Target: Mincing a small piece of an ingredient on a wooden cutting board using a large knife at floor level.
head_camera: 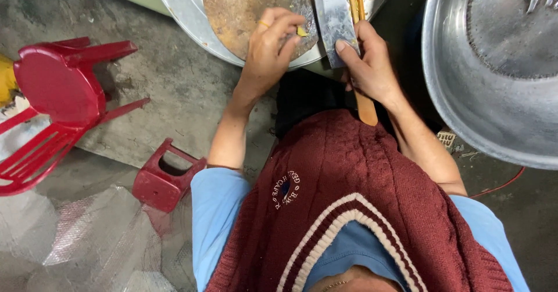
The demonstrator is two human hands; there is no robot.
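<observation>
While the view looks straight down from the head, the biggest thing is a wide metal basin (494,94) at the right, and a second round metal tray (186,18) sits at the top with a rusty brown round board (244,7) lying in it. On the concrete floor (174,94) to the left lie a tipped red plastic chair (52,100) and a small dark red stool (165,178), with clear plastic sheeting (87,245) at the lower left. Right hand (372,65) is clamped around a cleaver (334,18): fingers wrap the upper end of the wooden handle (366,109), index finger laid along the broad steel blade, which rests on the tray rim just beside the board. Cleaver looks heavy, stiff and sharp-edged; the handle close to the blade seems the safe grip point, blade face likely slick. Left hand (270,47) rests on the board, fingertips pinched shut on a small yellow piece (301,31); piece looks light, small, probably soft and easy to slip, so a fingertip pinch fits. Hands are apart, close together, both over the tray.
</observation>
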